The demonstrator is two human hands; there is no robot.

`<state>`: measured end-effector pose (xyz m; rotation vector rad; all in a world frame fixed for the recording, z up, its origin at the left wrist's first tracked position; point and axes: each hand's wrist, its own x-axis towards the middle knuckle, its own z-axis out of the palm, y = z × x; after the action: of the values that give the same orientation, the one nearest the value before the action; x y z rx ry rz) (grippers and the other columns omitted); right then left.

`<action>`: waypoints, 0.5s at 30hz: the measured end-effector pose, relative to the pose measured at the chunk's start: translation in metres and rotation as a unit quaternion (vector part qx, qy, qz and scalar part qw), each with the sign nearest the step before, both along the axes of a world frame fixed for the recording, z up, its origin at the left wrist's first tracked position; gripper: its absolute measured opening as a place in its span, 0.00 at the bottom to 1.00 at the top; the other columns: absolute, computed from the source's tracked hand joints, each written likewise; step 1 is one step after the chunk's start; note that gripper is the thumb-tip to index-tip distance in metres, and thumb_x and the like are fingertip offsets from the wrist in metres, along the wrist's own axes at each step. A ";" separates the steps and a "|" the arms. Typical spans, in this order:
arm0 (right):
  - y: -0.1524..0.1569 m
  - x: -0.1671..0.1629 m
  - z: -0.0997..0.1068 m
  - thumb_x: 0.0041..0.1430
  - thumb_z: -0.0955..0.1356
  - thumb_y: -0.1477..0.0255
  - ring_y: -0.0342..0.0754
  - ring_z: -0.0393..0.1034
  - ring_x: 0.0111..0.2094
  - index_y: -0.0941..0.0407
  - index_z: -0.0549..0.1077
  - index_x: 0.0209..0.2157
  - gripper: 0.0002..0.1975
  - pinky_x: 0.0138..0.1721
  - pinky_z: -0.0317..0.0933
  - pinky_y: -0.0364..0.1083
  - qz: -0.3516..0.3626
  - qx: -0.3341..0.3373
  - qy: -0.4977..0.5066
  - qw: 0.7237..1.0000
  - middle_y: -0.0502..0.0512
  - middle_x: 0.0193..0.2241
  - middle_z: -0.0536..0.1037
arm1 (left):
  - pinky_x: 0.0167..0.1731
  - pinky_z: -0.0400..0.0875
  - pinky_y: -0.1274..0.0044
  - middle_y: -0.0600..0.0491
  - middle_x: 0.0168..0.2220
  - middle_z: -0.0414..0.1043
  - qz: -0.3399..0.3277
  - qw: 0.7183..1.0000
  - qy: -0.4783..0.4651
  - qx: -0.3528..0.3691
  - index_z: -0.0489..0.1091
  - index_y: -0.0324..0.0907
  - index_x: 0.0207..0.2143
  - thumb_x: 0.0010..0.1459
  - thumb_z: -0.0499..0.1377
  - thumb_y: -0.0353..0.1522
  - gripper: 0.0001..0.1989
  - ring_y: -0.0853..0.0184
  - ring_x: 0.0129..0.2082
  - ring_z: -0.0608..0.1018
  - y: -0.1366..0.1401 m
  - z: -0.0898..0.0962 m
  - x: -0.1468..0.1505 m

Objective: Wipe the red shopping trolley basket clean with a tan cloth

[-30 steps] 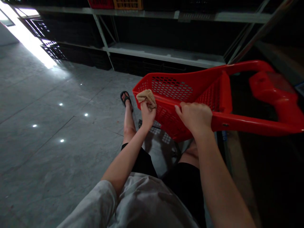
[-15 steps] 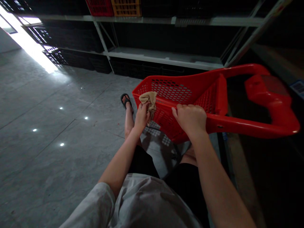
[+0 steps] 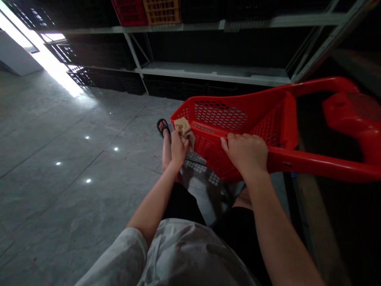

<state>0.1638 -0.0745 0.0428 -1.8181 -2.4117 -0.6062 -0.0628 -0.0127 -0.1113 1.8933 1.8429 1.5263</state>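
Note:
A red plastic shopping cart (image 3: 268, 99) with perforated basket walls stands in front of me, its handle (image 3: 354, 167) off to the right. My left hand (image 3: 179, 149) is closed on a crumpled tan cloth (image 3: 183, 128) at the basket's narrow left end. The cloth lies against the near rim there, and part of it hangs down outside. Farther right along the same rim, my right hand (image 3: 247, 153) grips the edge with its fingers wrapped over the top. Its fingertips are hidden inside the basket.
Beyond the cart runs a white metal shelf rack (image 3: 214, 73) with black crates (image 3: 101, 79), a red crate (image 3: 131, 11) and an orange crate (image 3: 162, 11). Grey concrete floor (image 3: 59, 206) spreads to the left, toward bright light. My sandalled foot (image 3: 163, 126) is beside the cart's left end.
The view has shifted, so cart and rack appear farther right. My left hand and the cloth have moved slightly along the rim, and the cloth is bunched differently. My right hand keeps its grip.

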 end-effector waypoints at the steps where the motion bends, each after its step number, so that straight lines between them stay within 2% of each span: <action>1: 0.000 0.000 0.000 0.73 0.57 0.66 0.54 0.75 0.33 0.62 0.78 0.36 0.22 0.34 0.47 0.50 0.001 0.000 0.000 1.000 0.66 0.31 0.83 | 0.62 0.67 0.62 0.45 0.56 0.68 -0.014 1.000 -0.002 -0.008 0.63 0.46 0.55 0.54 0.60 0.22 0.27 0.56 0.59 0.72 -0.007 -0.006 0.009; 4: -0.001 0.001 -0.001 0.74 0.57 0.66 0.55 0.76 0.34 0.62 0.77 0.37 0.22 0.35 0.48 0.50 0.002 0.000 -0.001 1.000 0.66 0.32 0.83 | 0.58 0.71 0.63 0.45 0.56 0.69 -0.083 0.995 0.013 -0.045 0.63 0.46 0.56 0.53 0.61 0.22 0.28 0.56 0.57 0.74 -0.021 -0.022 0.028; 6: -0.001 0.001 -0.002 0.74 0.57 0.66 0.55 0.76 0.35 0.62 0.77 0.37 0.22 0.35 0.48 0.50 0.002 -0.002 -0.001 1.000 0.67 0.33 0.83 | 0.57 0.72 0.64 0.46 0.55 0.70 -0.115 0.991 0.027 -0.061 0.65 0.47 0.54 0.54 0.61 0.23 0.26 0.56 0.55 0.75 -0.020 -0.025 0.028; 7: -0.001 0.001 -0.002 0.74 0.57 0.66 0.55 0.75 0.35 0.62 0.77 0.38 0.22 0.36 0.48 0.50 0.002 -0.003 0.000 1.000 0.67 0.33 0.83 | 0.56 0.72 0.65 0.46 0.53 0.71 -0.110 0.992 0.026 -0.060 0.66 0.46 0.52 0.54 0.61 0.24 0.23 0.56 0.54 0.76 -0.016 -0.025 0.022; 9: -0.001 0.001 -0.002 0.74 0.57 0.66 0.55 0.75 0.35 0.63 0.77 0.38 0.22 0.36 0.48 0.50 0.001 -0.005 0.002 1.000 0.68 0.33 0.83 | 0.58 0.70 0.64 0.47 0.51 0.72 -0.042 0.998 -0.006 -0.038 0.67 0.45 0.49 0.56 0.60 0.25 0.18 0.56 0.55 0.75 0.001 -0.018 0.004; 12: -0.001 0.001 -0.002 0.73 0.58 0.66 0.55 0.75 0.35 0.63 0.77 0.37 0.21 0.36 0.48 0.50 -0.001 -0.006 0.008 1.000 0.68 0.33 0.83 | 0.60 0.67 0.62 0.46 0.49 0.72 0.135 0.986 -0.095 -0.006 0.65 0.44 0.46 0.59 0.58 0.27 0.12 0.56 0.55 0.74 0.038 0.001 -0.029; 13: 0.000 0.001 -0.002 0.73 0.58 0.66 0.55 0.75 0.35 0.62 0.77 0.37 0.21 0.36 0.49 0.50 -0.003 -0.006 0.009 1.000 0.67 0.33 0.83 | 0.61 0.66 0.61 0.46 0.49 0.72 0.173 0.979 -0.113 -0.004 0.65 0.44 0.46 0.59 0.58 0.28 0.12 0.55 0.56 0.73 0.050 0.007 -0.038; 15: 0.000 0.001 -0.003 0.73 0.59 0.66 0.54 0.75 0.35 0.62 0.77 0.37 0.20 0.36 0.49 0.50 -0.004 -0.001 0.011 1.000 0.67 0.33 0.83 | 0.62 0.64 0.61 0.45 0.50 0.72 0.201 0.972 -0.124 -0.003 0.65 0.44 0.46 0.58 0.60 0.28 0.13 0.54 0.57 0.72 0.065 0.015 -0.043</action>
<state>0.1648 -0.0742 0.0399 -1.8274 -2.3931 -0.5828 -0.1062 0.0523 -0.0961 1.2984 2.1935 1.7665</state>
